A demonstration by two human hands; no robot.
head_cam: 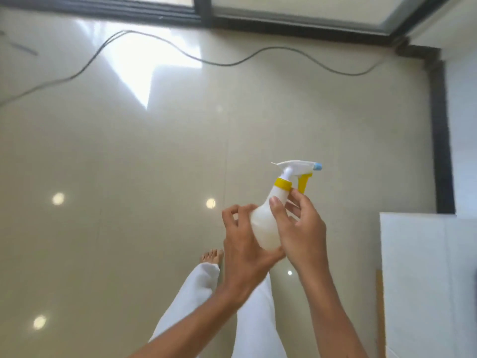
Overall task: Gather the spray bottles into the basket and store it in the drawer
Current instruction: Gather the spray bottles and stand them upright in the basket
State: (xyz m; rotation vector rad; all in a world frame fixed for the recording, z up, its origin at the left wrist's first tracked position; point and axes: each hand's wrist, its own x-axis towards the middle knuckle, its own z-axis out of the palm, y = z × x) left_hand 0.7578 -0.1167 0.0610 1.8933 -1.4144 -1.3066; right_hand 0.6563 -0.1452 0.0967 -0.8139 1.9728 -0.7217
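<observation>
Both hands (273,228) cup upright spray bottle (265,223)

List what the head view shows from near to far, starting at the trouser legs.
White trouser legs → bare foot → spray bottle, held in left hand and right hand → dark cable → black window frame.

Bright daylight, window glare on floor (144,73); soft blur, edges warped.

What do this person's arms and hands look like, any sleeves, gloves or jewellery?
Both forearms are bare, with no sleeves in view. The left hand and right hand wear no gloves, and no rings, watch or bracelets show. The fingernails look short and unpainted.
</observation>
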